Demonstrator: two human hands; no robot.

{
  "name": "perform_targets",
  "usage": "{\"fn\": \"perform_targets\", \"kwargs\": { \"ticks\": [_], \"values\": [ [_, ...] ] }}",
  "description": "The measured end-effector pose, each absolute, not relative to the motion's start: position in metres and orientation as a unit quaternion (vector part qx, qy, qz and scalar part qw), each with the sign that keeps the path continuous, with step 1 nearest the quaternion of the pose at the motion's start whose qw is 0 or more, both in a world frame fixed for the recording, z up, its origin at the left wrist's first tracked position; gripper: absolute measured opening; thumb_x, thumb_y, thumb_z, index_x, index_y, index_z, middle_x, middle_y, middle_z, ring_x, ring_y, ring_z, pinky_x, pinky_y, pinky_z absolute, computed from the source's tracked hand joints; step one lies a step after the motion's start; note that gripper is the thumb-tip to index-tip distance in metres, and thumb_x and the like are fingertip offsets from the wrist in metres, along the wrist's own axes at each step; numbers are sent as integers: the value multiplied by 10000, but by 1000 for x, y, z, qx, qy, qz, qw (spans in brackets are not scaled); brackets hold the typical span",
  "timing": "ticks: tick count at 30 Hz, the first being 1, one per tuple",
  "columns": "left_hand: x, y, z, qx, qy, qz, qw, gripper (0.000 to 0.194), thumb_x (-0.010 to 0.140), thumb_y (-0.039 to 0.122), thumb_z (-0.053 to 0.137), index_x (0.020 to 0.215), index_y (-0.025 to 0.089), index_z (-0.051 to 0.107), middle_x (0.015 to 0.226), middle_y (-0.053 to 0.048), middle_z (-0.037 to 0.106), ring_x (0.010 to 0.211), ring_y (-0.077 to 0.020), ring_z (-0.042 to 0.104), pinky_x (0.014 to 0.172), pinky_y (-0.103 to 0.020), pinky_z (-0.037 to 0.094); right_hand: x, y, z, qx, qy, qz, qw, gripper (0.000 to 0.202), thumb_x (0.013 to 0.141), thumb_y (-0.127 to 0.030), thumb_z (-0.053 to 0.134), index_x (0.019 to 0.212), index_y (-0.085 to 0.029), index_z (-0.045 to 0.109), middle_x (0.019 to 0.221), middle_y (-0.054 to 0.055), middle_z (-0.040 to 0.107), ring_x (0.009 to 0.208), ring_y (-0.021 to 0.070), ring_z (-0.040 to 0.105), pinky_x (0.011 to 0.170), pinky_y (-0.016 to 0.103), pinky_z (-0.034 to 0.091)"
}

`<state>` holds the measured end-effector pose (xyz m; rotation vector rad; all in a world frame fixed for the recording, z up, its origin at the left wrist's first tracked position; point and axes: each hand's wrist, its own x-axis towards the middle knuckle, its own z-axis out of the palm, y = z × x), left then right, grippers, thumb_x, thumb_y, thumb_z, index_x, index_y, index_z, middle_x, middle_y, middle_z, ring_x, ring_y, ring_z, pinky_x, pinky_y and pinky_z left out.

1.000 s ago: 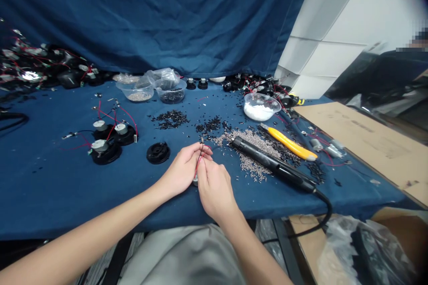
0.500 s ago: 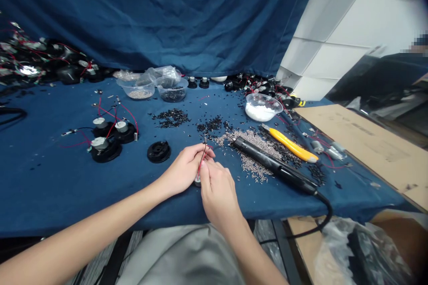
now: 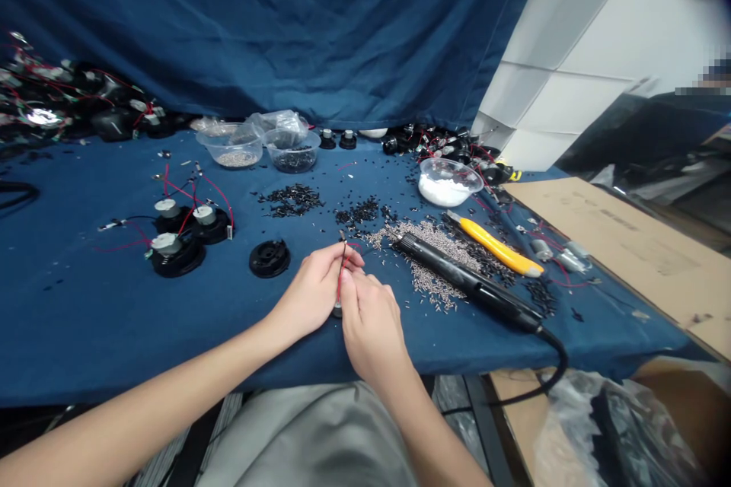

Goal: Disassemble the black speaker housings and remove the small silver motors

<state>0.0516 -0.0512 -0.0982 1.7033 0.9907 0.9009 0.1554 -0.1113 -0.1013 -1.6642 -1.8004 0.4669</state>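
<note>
Near the table's front edge, my left hand and my right hand meet around a small motor with a dark base. Fingers of both hands are closed on it and hide most of it. Its red and black wires rise between my thumbs. To the left of my left hand lies a round black plastic housing. Farther left stand several black housings with silver motors and loose red wires. A black electric screwdriver lies to the right of my right hand.
Silver screws and small black parts are strewn over the blue cloth. A yellow utility knife lies beyond the screwdriver. Plastic tubs and a tub of white bits stand behind. Cardboard lies at right.
Both hands stay at nearly the same spot. The wires' upper end has tipped slightly to the left. The view has shifted a little.
</note>
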Motion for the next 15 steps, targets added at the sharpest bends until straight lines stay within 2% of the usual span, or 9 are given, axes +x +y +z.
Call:
{"fn": "perform_targets", "kwargs": {
  "ticks": [4,8,15],
  "values": [
    [52,-50,-97,703,406,351,467,202,843,139,416,819,157,616,830,-32,676,799,-158,624,772,-271,466,156,-110,-102,-636,-692,159,302,396,1046,-222,272,1007,-170,663,975,53,676,923,223,580,725,313,275],
    [51,-50,-96,713,416,331,458,249,868,144,374,810,156,616,763,-23,651,689,-144,585,688,-266,446,156,-109,-104,-636,-703,131,291,425,1047,-218,262,884,-172,652,889,50,666,843,211,572,691,313,259],
    [54,-49,-97,718,430,319,444,260,834,85,363,774,151,607,718,-11,629,685,-136,571,686,-258,428,156,-109,-108,-643,-697,116,294,428,1049,-222,250,966,-167,666,873,48,660,830,212,567,694,319,275]
  ]
}}
